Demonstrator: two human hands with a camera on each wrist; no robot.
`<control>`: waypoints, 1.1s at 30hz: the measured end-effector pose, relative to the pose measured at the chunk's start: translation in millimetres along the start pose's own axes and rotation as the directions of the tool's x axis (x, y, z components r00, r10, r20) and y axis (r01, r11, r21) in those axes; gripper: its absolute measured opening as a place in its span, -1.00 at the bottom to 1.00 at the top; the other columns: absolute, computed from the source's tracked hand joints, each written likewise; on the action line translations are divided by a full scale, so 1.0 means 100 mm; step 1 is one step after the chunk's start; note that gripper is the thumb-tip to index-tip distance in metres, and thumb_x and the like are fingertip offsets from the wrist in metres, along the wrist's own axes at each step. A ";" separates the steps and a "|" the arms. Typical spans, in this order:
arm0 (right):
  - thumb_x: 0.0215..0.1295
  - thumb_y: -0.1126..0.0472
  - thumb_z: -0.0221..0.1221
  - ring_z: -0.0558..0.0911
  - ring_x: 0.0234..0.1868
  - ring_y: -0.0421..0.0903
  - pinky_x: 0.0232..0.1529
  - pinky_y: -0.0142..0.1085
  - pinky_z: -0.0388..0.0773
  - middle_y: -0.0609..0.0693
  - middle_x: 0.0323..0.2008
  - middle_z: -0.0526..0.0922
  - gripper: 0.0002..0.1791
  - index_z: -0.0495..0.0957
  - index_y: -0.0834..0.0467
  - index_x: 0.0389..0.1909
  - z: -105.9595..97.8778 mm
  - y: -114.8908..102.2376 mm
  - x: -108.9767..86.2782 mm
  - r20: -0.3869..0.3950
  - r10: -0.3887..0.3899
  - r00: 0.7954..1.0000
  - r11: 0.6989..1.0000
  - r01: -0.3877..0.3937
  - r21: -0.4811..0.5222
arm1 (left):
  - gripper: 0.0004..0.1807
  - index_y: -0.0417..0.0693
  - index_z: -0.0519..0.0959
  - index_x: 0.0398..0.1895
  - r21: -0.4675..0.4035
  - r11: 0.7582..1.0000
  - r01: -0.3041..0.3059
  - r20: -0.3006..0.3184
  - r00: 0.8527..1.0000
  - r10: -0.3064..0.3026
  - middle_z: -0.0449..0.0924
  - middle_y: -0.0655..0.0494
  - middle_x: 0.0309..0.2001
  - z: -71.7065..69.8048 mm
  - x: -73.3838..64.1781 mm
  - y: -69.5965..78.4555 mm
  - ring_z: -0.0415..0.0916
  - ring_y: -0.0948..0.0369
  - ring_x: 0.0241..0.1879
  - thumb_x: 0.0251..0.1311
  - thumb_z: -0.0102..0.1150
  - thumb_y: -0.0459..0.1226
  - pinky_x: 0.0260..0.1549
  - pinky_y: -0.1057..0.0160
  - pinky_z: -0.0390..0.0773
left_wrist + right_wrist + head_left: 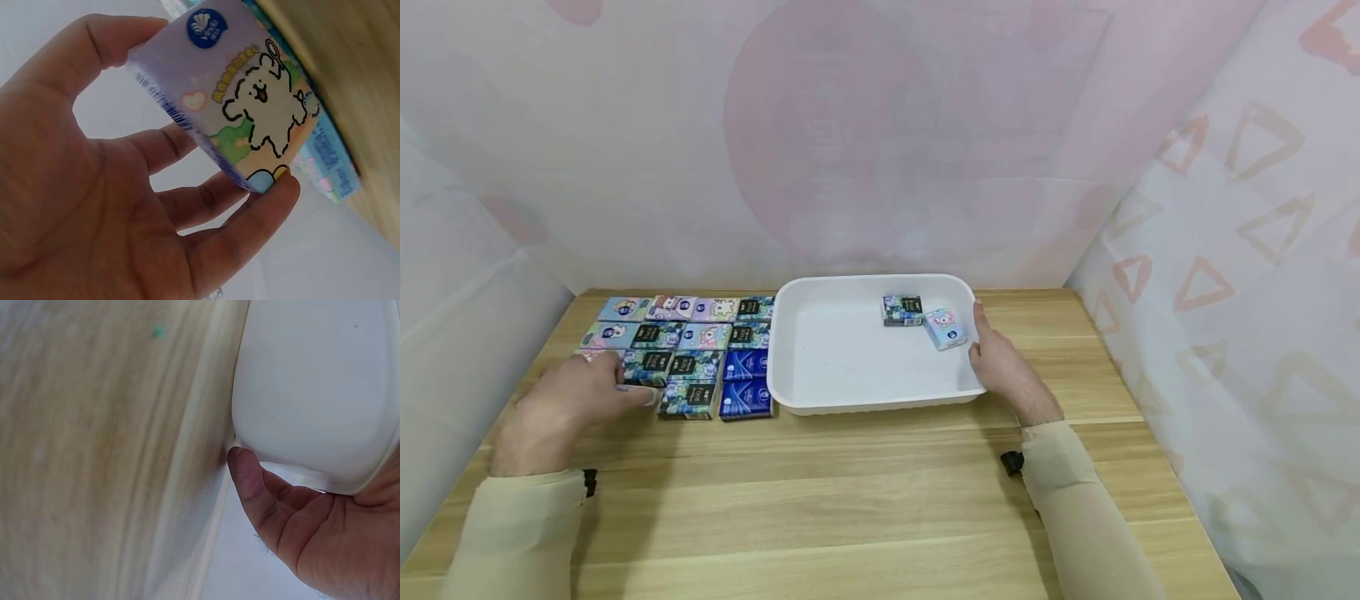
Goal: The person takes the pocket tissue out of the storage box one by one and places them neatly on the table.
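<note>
My left hand (568, 396) grips a small purple tissue pack (219, 94) with a white cartoon dog on it, at the front left corner of the rows of packs. In the left wrist view, thumb and fingers hold it by its edges. At the right end of a white plastic tray (842, 400), my right hand (1007, 371) holds the rim, part of its fingers hidden by the tray in the head view. Inside the tray lie a dark floral tissue pack (902, 311) and a light blue cartoon pack (945, 328), close together towards the right.
Left of the tray, several tissue packs lie in close rows, among them dark floral packs (688, 400), blue packs (747, 399) and pastel cartoon packs (625, 309). Everything stands on a wooden table (850, 500). A pale printed backdrop (880, 167) rises behind and at both sides.
</note>
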State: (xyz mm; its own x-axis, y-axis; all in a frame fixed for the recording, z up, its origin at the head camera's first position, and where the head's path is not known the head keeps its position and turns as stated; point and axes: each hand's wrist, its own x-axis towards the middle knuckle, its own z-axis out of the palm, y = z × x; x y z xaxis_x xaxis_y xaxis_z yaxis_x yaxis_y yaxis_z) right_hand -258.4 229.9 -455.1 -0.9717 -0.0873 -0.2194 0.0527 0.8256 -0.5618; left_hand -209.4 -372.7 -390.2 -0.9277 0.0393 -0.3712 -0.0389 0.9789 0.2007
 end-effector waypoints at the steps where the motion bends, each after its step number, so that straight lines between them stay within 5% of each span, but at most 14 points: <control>1: 0.92 0.19 -0.18 0.83 0.23 0.29 0.35 0.22 0.81 0.55 0.80 0.22 -0.13 -0.43 0.08 0.97 0.00 0.00 0.00 0.001 0.001 1.000 1.000 -0.001 0.001 | -0.27 -0.47 0.51 -0.10 -0.002 1.000 0.003 0.007 1.000 -0.003 0.66 -0.37 -0.24 0.01 0.01 -0.01 0.60 -0.21 -0.26 0.54 0.41 0.15 -0.23 -0.24 0.73; 5: 0.92 0.18 -0.19 0.78 0.34 0.33 0.48 0.29 0.74 0.55 0.80 0.21 -0.13 -0.43 0.06 0.97 0.01 -0.01 0.00 0.002 0.003 1.000 1.000 -0.003 0.004 | -0.22 -0.53 0.51 -0.10 0.007 1.000 0.009 0.006 1.000 -0.009 0.62 -0.46 -0.20 0.07 0.04 -0.04 0.57 -0.25 -0.22 0.54 0.42 0.16 -0.10 -0.39 0.72; 12: 0.91 0.18 -0.17 0.81 0.24 0.30 0.38 0.25 0.78 0.57 0.77 0.27 -0.13 -0.41 0.06 0.97 0.01 -0.01 0.00 -0.004 0.005 1.000 1.000 -0.005 -0.002 | -0.16 -0.72 0.55 0.04 0.091 0.996 -0.009 -0.043 0.999 0.013 0.52 -0.85 0.06 0.14 0.05 -0.05 0.56 -0.59 0.06 0.55 0.39 0.11 0.14 -0.67 0.64; 22: 0.91 0.19 -0.17 0.80 0.26 0.32 0.41 0.28 0.77 0.57 0.77 0.26 -0.12 -0.42 0.06 0.97 0.01 0.00 0.00 -0.005 0.000 1.000 1.000 0.000 -0.004 | -0.47 -0.20 0.53 -0.21 0.028 0.998 -0.056 0.081 0.995 0.054 0.43 -0.32 -0.21 0.15 -0.01 -0.09 0.41 -0.18 -0.17 0.24 0.72 -0.06 -0.23 -0.12 0.59; 33: 0.91 0.18 -0.17 0.78 0.34 0.36 0.51 0.32 0.72 0.56 0.78 0.24 -0.13 -0.41 0.06 0.97 0.00 -0.01 -0.01 -0.006 0.001 1.000 1.000 -0.001 -0.002 | -0.59 -0.29 0.59 -0.18 0.051 0.996 -0.077 0.027 0.997 0.076 0.54 -0.37 -0.20 0.17 0.04 -0.05 0.46 -0.23 -0.15 0.31 0.64 -0.18 -0.15 -0.28 0.69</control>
State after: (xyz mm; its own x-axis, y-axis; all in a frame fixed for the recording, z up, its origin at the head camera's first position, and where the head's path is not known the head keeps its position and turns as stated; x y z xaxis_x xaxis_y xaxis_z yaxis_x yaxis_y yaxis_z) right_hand -257.5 229.3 -454.9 -0.9729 -0.0835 -0.2155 0.0530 0.8270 -0.5597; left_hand -206.6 -374.1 -408.4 -0.9175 0.1189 -0.3795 0.0519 0.9819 0.1823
